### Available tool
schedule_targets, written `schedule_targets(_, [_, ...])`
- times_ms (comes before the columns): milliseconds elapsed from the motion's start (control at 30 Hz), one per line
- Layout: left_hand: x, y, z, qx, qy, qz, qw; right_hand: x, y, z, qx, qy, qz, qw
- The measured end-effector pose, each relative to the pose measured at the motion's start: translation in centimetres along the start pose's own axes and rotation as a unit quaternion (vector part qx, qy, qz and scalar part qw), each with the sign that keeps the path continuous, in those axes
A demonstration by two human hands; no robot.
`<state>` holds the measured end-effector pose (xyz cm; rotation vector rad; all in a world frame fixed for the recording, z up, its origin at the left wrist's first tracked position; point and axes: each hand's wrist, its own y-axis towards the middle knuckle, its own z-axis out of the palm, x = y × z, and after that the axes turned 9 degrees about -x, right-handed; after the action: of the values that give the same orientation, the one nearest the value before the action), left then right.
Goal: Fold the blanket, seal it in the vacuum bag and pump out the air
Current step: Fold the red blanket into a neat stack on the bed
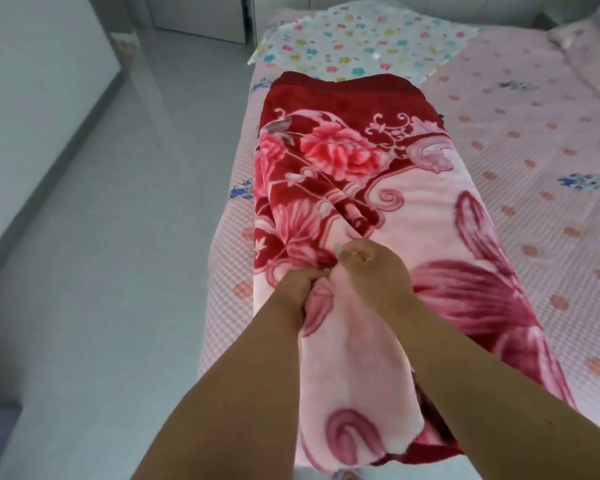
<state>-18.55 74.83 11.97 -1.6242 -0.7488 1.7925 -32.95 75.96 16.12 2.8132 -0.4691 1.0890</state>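
Observation:
A thick red and pink floral blanket (378,188) lies folded into a long strip along the left side of the bed. Its near end hangs over the bed's front edge. My left hand (297,289) grips a bunched fold of the blanket near its middle. My right hand (371,265) pinches the same fold just to the right, fingers curled into the fabric. The two hands touch. A clear vacuum bag with a coloured flower print (368,39) lies flat at the far end of the bed, beyond the blanket.
The bed has a pink checked sheet (520,188) with free room to the right of the blanket. A pillow (589,39) lies at the far right. Grey floor (111,271) runs along the bed's left side, with a white wall and cabinet doors behind.

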Motion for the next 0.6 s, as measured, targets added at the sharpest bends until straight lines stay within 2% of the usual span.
schedule_targets(33, [0.3,0.3,-0.2,-0.022,-0.007,-0.013,1.000,-0.1,0.0,-0.4,-0.028,0.024,-0.003,0.999])
schedule_targets(133, [3.7,0.4,-4.2,-0.080,-0.031,-0.024,0.996,-0.8,-0.6,0.6,0.000,0.031,-0.061,0.998])
schedule_targets(233, [4.6,0.1,-4.0,-0.058,-0.063,-0.051,0.995,-1.6,-0.9,2.2,0.056,-0.002,-0.080,0.995])
schedule_targets(333, [2.9,0.8,-0.2,-0.026,-0.026,0.001,0.999,-1.3,0.7,2.4,0.007,0.025,-0.128,0.991])
schedule_targets(400, [3.4,1.1,-0.2,-0.054,-0.014,0.023,0.998,-1.6,1.9,2.9,-0.005,0.026,-0.168,0.986])
schedule_targets(467, [4.8,0.6,-2.8,-0.087,-0.017,0.033,0.996,-2.7,1.4,4.8,0.072,-0.084,-0.186,0.976])
schedule_targets(533, [5.5,-0.3,-5.4,-0.109,-0.017,0.023,0.994,-4.4,-0.2,7.0,0.174,-0.218,-0.171,0.945])
schedule_targets(600, [5.0,-0.8,-6.2,-0.173,-0.002,0.033,0.984,-4.7,-0.3,7.7,0.194,-0.231,-0.152,0.941])
